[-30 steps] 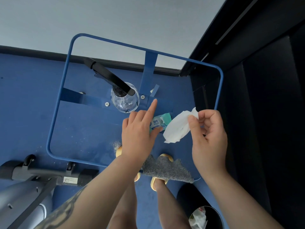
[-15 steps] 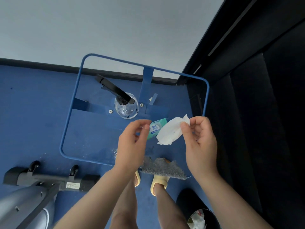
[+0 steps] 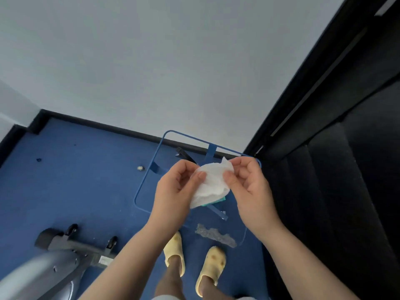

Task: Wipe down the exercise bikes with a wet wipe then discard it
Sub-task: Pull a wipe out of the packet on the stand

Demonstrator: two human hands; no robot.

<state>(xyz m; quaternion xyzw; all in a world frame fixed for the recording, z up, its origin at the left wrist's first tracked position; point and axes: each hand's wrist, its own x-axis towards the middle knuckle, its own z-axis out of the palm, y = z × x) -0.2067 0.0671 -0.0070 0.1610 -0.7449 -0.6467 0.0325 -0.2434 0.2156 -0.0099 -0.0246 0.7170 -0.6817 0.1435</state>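
Both hands have come together on the crumpled white wet wipe, which half a second ago hung from the right hand alone while the left hand hovered beside the small teal wipe packet; the view has also tilted upward, so the table sits lower and smaller and more wall shows. Nearest, at the bottom, two feet in pale yellow slip-on sandals stand on the blue carpeted floor, with the grey and black base of an exercise bike at lower left, its small wheels resting on the carpet. Above the feet, the left hand pinches the wipe's left edge between thumb and curled fingers, and the right hand pinches its upper right edge the same way, so the wipe is held between them, bunched and hanging slightly downward. Just under the wipe's lower edge a sliver of the teal wipe packet peeks out on the clear glass tabletop with a blue metal frame, where a scrap of grey fuzzy cloth also lies near the front edge. Beyond are the pale grey wall and a dark panelled surface on the right.
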